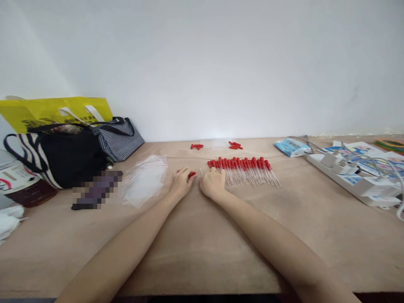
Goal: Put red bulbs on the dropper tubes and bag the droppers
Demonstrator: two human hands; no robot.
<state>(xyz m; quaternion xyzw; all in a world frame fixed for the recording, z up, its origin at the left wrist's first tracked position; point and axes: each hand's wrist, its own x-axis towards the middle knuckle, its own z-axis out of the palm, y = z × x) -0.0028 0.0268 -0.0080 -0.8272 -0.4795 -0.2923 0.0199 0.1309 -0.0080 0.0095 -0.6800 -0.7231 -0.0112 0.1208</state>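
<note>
My left hand (181, 182) is closed, with a small red rubber bulb (192, 174) pinched between thumb and fingers. Just across from it, my right hand (213, 182) is closed around a thin clear tube (201, 172), whose tip sticks up by the thumb. Beside and behind my right hand lies a row of droppers (241, 169), red bulbs at the far end and clear tubes pointing toward me. Further back are loose red bulbs (197, 147), a second small heap of red bulbs (235, 145), and clear tubes (219, 144) between them.
Clear plastic bags (145, 181) lie left of my hands, near a blurred dark object (100, 189). Bags, including a black one (71, 160), and a bottle (30, 185) stand far left. At right are a blue packet (292, 147) and a power strip (350, 179) with cables.
</note>
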